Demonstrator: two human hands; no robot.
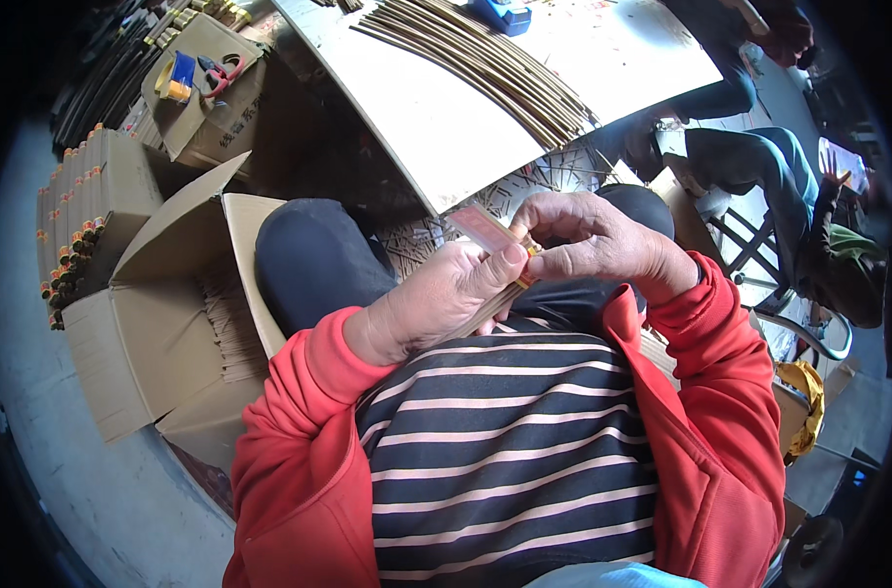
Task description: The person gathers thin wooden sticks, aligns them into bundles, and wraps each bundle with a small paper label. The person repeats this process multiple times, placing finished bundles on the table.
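My left hand [436, 294] is closed around a bundle of thin brown sticks [487, 312] in front of my chest. A flat pinkish paper label [483, 227] sticks out past its thumb, above the bundle. At the bundle's end shows a small yellow and red band [530, 257]. My right hand [602, 240] is bent over that end, thumb and fingers pinched together at the band. Whether its fingertips hold the band, the label or the sticks is hard to make out. The two thumbs nearly meet there.
Ahead, a white table [436, 127] bears a row of long brown sticks [485, 69] and a blue object [505, 15]. An open carton [162, 343] with sticks stands at my left, near banded bundles [73, 225]. Scissors [222, 74] lie on another carton [211, 118]. People sit at right.
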